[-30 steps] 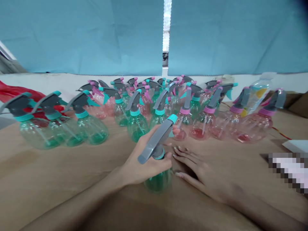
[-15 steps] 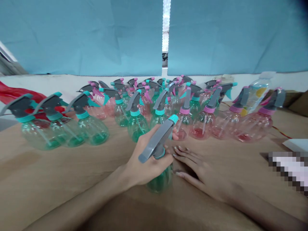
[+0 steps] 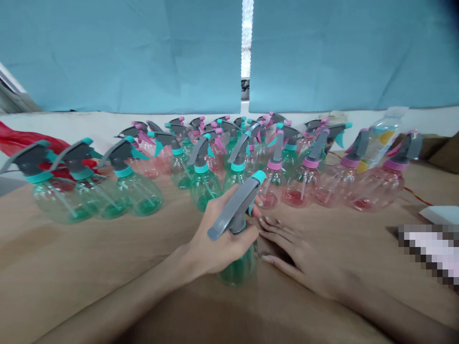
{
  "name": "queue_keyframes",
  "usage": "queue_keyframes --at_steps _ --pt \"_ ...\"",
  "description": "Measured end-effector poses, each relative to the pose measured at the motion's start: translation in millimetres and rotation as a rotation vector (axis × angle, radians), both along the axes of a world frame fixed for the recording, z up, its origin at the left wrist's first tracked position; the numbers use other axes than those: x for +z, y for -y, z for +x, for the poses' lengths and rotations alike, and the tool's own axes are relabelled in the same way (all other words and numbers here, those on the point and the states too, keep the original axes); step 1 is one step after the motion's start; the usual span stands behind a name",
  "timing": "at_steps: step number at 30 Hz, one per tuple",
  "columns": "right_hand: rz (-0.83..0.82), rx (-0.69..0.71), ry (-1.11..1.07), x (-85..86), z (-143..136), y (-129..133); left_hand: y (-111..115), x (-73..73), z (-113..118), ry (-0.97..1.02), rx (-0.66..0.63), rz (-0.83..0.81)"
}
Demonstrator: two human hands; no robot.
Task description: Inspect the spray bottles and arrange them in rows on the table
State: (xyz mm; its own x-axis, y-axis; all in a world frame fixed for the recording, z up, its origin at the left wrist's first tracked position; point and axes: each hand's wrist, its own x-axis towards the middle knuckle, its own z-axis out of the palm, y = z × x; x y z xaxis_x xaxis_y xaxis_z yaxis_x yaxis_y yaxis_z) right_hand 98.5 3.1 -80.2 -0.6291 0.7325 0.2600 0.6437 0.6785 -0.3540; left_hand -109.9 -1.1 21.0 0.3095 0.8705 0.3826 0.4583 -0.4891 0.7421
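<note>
Head view shows trigger [image 3: 250, 207] pulled further in.

**Left hand [image 3: 217, 251] grips a green spray bottle [image 3: 237, 271] on a crowded table [image 3: 89, 258]**

The bottle's grey head and teal nozzle point away from the person. The right hand [image 3: 304, 253] lies on the tabletop just beside it, fingers outstretched. Beyond, three green bottles [image 3: 139, 195] stand at left and four pink bottles [image 3: 296, 197] at right, with more of both colours clustered behind. Red cloth [image 3: 32, 141] lies at far left; a blue curtain [image 3: 107, 57] hangs at the back.
</note>
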Motion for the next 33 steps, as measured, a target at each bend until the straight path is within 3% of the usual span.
queue_keyframes --at_steps 5,13,18,25,33 --pt "-0.009 0.006 -0.011 0.6 0.7 -0.2 1.8 3.4 2.9 -0.025 0.078 -0.017" --pt "-0.02 0.026 -0.071 -2.2 1.8 -1.3 1.2 -9.0 1.6 -0.01 0.115 -0.016" --pt "-0.102 0.008 -0.135 18.3 -9.4 7.9 0.7 -9.5 -3.2 0.023 0.067 -0.02" --pt "-0.089 0.053 -0.19 57.7 -61.7 18.9 10.9 -5.6 -33.8 -0.015 0.151 0.025" --pt "-0.016 0.069 -0.282 68.3 -138.0 29.2 27.5 -4.8 -93.3 -0.034 0.28 0.004"
